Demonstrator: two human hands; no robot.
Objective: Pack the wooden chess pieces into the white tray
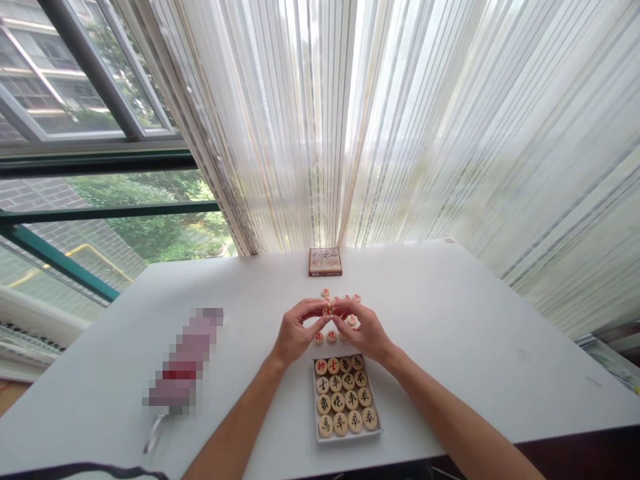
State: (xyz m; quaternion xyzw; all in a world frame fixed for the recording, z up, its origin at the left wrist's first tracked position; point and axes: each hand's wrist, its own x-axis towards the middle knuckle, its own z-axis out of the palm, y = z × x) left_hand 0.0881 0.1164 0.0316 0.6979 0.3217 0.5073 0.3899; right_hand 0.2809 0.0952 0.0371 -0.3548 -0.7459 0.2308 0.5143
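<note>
Both my hands meet above the white table, fingertips closed around one round xiangqi piece [328, 311] with a red mark. My left hand [300, 328] grips it from the left, and my right hand [364, 331] from the right. Loose red-marked pieces lie around and beneath the hands, among them one beyond [325, 293] and one on the near side [331, 337]; some are partly hidden by fingers. Closer to me, an open shallow box [350, 439] holds rows of pieces, mostly black-marked, with two red-marked ones at the far left corner.
A printed flat box [325, 260] lies near the table's far edge. To the left on the table [250, 287] is a blurred-out pinkish object [186, 360]. A striped sheer curtain [320, 133] hangs behind, with an open window [100, 187] at left.
</note>
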